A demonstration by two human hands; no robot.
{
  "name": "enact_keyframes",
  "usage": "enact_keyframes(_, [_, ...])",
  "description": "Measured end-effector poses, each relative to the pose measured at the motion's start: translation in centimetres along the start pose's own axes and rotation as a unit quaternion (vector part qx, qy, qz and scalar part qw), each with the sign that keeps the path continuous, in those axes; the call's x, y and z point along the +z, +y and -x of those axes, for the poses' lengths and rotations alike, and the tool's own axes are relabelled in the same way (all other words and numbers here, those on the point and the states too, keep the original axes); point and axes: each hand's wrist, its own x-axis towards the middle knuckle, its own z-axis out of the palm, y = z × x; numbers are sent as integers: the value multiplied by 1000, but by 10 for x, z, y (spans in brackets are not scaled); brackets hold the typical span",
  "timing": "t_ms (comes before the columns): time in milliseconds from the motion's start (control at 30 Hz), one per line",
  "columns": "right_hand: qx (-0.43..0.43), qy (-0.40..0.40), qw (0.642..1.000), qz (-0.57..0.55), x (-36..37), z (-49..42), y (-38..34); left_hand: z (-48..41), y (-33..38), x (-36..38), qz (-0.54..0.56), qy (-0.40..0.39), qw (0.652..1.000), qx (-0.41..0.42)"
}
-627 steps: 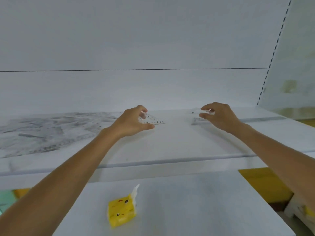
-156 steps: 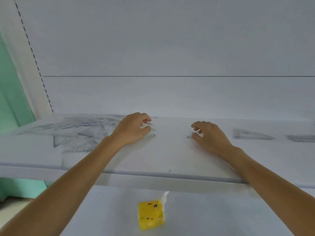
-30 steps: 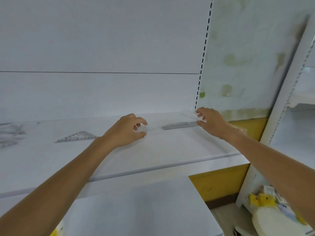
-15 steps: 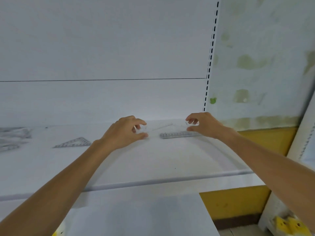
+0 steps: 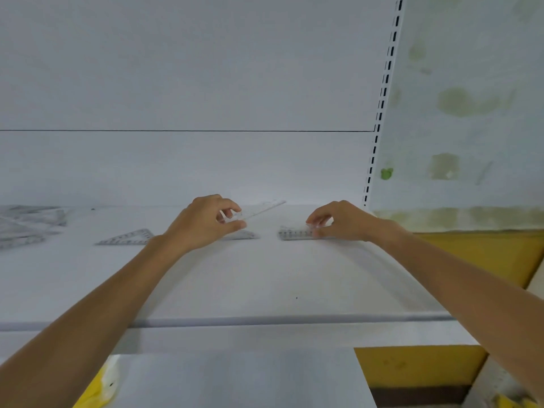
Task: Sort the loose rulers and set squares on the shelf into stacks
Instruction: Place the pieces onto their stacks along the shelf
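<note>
Left hand (image 5: 206,223) is pinching a clear ruler (image 5: 262,209), far end tilting up off the shelf (image 5: 265,284); right hand (image 5: 341,222) fingers are pinching a marked ruler (image 5: 291,234) lying flat.

On the shelf (image 5: 265,284), a loose heap (image 5: 26,228) is lying far left, with one set square (image 5: 126,238) sitting right of it. Further right, the left hand (image 5: 206,222) is pinching a ruler (image 5: 262,209). Right of that, the right hand (image 5: 338,222) is pinching a ruler stack (image 5: 294,233) lying flat.
</note>
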Motion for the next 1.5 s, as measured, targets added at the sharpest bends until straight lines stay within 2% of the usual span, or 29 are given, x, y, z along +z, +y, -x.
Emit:
enact_keyframes(167, [5,11,999,42,8,10,-4,-10,16,8,-5,4,1000,8])
enact_keyframes(267, [6,54,994,93,8,26,-10,-15,28,15,0,5,1000,10])
enact_keyframes(367, [21,97,992,78,7,54,-18,-23,40,22,5,0,1000,15])
enact_keyframes(567, [59,79,992,78,19,99,-27,-45,83,56,-40,-37,997,61])
enact_keyframes(733, [66,81,991,79,17,101,-30,-57,113,83,31,-87,993,75])
enact_keyframes(867, [72,83,991,71,17,102,-29,-58,117,92,34,-98,991,81])
enact_keyframes(1067, [83,87,991,53,18,99,-26,-59,123,104,-35,-123,985,118])
enact_keyframes(1367, [85,93,991,43,18,99,-24,-56,116,112,-18,-105,991,83])
enact_keyframes(1500, [83,99,991,43,19,99,-24,-56,111,114,-23,-136,986,96])
